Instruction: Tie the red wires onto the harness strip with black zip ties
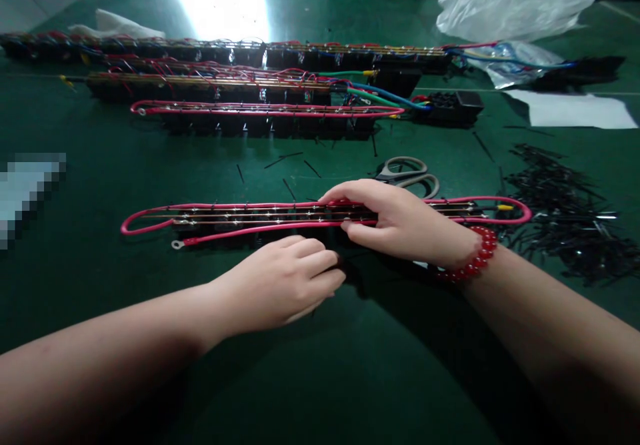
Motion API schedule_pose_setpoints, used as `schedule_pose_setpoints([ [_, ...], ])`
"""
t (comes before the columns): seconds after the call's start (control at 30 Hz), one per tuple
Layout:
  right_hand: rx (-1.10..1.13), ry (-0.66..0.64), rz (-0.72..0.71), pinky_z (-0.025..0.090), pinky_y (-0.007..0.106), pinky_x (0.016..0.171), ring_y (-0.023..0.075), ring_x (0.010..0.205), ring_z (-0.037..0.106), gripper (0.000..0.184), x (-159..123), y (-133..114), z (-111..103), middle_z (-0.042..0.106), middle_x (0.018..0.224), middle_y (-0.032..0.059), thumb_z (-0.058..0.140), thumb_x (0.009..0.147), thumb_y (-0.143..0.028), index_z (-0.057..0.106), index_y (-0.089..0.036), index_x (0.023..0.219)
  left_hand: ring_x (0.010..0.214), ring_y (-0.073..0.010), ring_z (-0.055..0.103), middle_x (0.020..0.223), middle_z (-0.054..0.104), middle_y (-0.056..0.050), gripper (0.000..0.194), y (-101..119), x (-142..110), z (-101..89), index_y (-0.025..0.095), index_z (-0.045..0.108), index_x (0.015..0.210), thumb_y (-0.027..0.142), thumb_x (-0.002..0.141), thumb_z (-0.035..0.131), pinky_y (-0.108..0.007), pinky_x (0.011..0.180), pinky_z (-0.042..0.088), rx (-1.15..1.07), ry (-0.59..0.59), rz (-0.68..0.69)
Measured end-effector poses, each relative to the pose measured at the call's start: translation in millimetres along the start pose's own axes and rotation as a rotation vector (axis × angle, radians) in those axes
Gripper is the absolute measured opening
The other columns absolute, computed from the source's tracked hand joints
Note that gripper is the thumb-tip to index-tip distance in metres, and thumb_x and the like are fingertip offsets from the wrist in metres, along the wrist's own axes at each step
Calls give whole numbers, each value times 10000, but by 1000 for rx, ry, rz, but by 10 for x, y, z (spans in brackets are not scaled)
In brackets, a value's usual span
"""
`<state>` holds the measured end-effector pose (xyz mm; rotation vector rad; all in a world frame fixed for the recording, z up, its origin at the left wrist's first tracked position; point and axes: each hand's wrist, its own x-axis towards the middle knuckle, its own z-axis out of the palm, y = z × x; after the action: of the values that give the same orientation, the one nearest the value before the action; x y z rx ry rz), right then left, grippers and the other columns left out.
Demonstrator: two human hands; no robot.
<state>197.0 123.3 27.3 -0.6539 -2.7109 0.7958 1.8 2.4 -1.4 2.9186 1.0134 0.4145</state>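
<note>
Hands apart: clamping the near busbar assembly (270,217) around its middle with the right hand (395,221), curling the left hand (295,275) just on the near side. Can't tell if pinching anything in the left, what with the dark blur there. Can't see the strip's middle under the right hand either, or make out much of the black underside. Both forearms cut off by the frame. Lying lengthwise on the green table (240,371), near the scissors (407,168) and black zip ties (560,211). Looks long and skinny, with brassy rails, shiny screws and a red cable (240,233) looped past both ends, ring lug (177,245) at the left.
</note>
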Motion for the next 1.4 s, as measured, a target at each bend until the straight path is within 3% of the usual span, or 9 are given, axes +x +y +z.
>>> schedule_pose_setpoints([
  [0.2,-18,3,-24,516,416,926,247,1082,641,410,-15,19,5,691,1185,68,539,818,-221,651,-158,1207,1096,-259,553,1185,621,-82,306,-26,-11,-2,151,611,1201,354,1003,495,-412,939,508,-154,-46,30],
  [0.3,-22,5,-22,516,418,923,250,1081,640,412,-20,16,2,692,1185,71,538,817,-224,649,-160,1209,1081,-264,554,1172,621,-85,352,-32,-11,2,148,599,1209,412,1000,496,-420,934,511,-206,-57,30],
  [0.4,-28,4,-30,518,415,916,249,1074,644,404,-11,12,4,695,1177,72,532,817,-222,651,-157,1198,1067,-249,560,1175,619,-91,283,-26,-20,11,143,570,1238,223,1001,437,-394,936,510,-200,-23,-3],
  [0.5,-31,4,-41,514,413,924,248,1077,643,408,-2,13,6,693,1180,73,530,820,-220,647,-152,1205,1050,-233,567,1173,625,-100,364,-19,-30,18,123,542,1257,53,927,405,-356,926,511,-174,22,-59],
  [0.77,-35,4,-46,509,398,927,244,1089,639,398,-15,13,8,691,1186,78,534,819,-212,641,-169,1200,979,-205,573,1078,663,-65,262,-38,-21,12,140,584,1189,102,959,465,-320,876,501,-203,28,-42],
  [1.0,-28,2,-34,506,401,924,248,1079,639,395,0,0,7,694,1186,82,544,815,-207,643,-169,1196,950,-203,577,1045,661,-56,290,-51,-12,24,151,580,1206,85,935,499,-323,851,502,-214,30,-48],
  [1.27,6,14,-46,496,417,933,257,1074,628,357,-10,16,12,690,1157,88,568,823,-218,653,-178,1167,956,-147,613,1049,672,-69,217,-23,-12,-7,132,589,1156,87,969,489,-258,877,501,-295,280,-161],
  [1.4,89,103,-110,461,414,1002,240,1132,590,225,7,19,-22,663,1139,94,601,881,-281,685,-197,1071,987,-138,628,1056,679,-58,182,-20,-13,7,146,575,1141,113,965,538,-253,904,501,-271,320,-229],
])
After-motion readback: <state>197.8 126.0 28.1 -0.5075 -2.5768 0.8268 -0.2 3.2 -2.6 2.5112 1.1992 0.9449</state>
